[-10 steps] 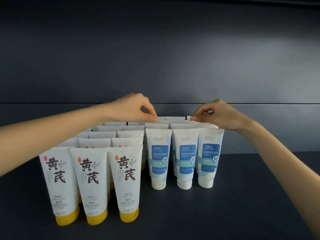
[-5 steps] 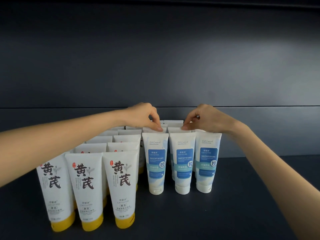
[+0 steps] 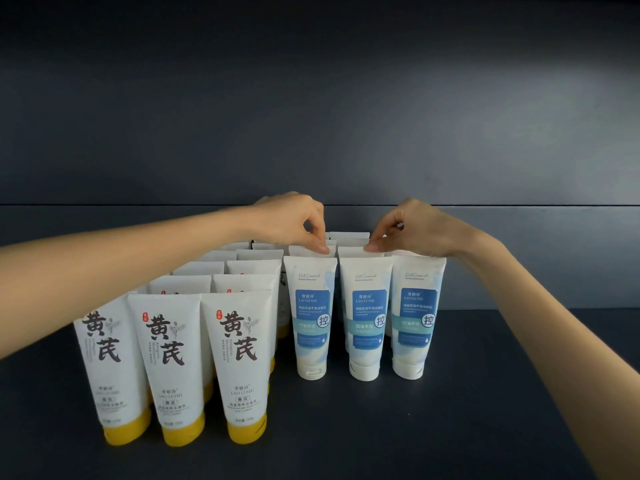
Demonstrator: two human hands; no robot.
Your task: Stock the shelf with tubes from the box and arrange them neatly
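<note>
Head view: left hand (image 3: 294,220) and right hand (image 3: 412,226) pinch white blue-label tubes (image 3: 367,306) (3 in front).

Dark blue-grey matte shelf (image 3: 450,427), back panel (image 3: 311,133) in the same colour. Two blocks stand directly on the deck, all upright on their caps. Left block: white plastic tubes with yellow caps (image 3: 239,365) and big black characters, three across, several rows deep, tightly packed. Just beside it on the right: white plastic tubes with blue labels (image 3: 367,317) and white caps, three across, several rows deep, front row set further back than the yellow-cap front row.
</note>
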